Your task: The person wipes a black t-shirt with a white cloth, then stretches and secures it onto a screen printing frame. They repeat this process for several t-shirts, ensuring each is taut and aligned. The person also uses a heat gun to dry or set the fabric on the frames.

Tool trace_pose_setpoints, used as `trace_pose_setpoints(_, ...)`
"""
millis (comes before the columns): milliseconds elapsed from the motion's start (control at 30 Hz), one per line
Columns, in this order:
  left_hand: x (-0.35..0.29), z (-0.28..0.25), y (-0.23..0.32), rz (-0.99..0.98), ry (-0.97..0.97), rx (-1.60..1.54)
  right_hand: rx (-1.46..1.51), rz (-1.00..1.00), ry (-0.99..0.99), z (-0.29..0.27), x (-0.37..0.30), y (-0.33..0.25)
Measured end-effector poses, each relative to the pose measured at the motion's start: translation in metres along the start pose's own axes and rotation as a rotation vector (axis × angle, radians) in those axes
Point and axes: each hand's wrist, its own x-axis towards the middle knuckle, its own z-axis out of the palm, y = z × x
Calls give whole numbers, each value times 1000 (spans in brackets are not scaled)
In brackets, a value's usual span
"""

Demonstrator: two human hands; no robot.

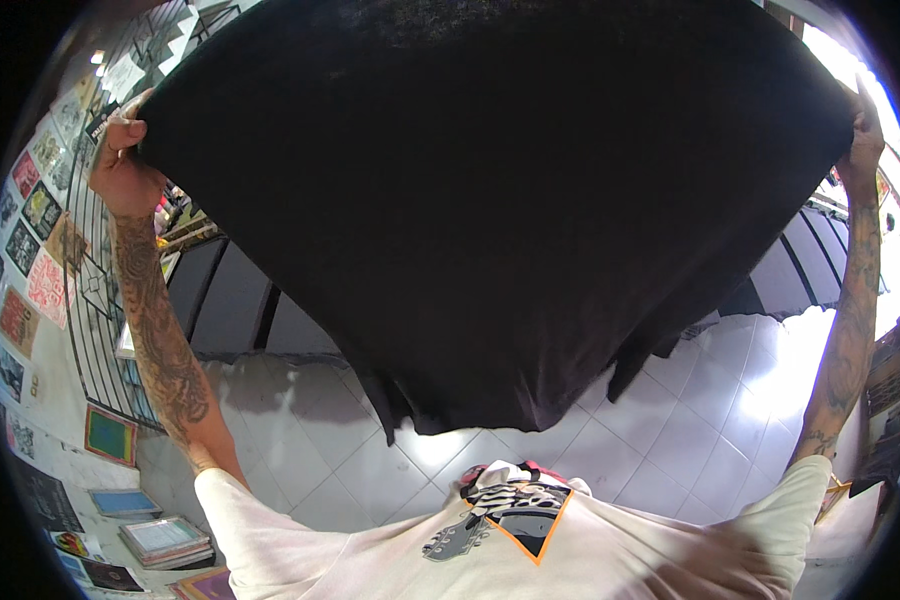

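Note:
A large black garment [490, 220] is stretched wide in front of me and fills most of the upper view. Its lower part hangs in folds, with a loose flap on either side that looks like a sleeve. My left hand [128, 170] is raised at the far left, fingers closed on the cloth's edge with the thumb showing. High on the right, my right hand [863, 145] grips the opposite edge; its fingers are partly hidden by the cloth and the glare. Both arms are spread and reach upward.
Behind the cloth are dark grey panels [220, 300] in a row above a white tiled floor [310, 425]. On the left wall hang several prints [48, 285] beside a black metal railing [95, 270]. Stacked frames [167, 540] stand at lower left. Bright light enters at right.

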Motion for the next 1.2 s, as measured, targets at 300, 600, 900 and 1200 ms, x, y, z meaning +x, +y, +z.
trace_pose_setpoints(300, -10, 22, -23, 5, 404, 178, -715, -398, -1, -30, -10, 5)
trace_pose_setpoints(600, -164, 92, -48, -182, -279, 135, 237, 349, -193, -57, -221, -54)
trace_pose_setpoints(900, -312, 213, -102, -1370, -525, 879, -628, 798, -1047, -16, -399, -89)
trace_pose_setpoints(1200, -350, 183, -216, -1248, 175, 502, -353, 1186, -636, 63, -431, -10)
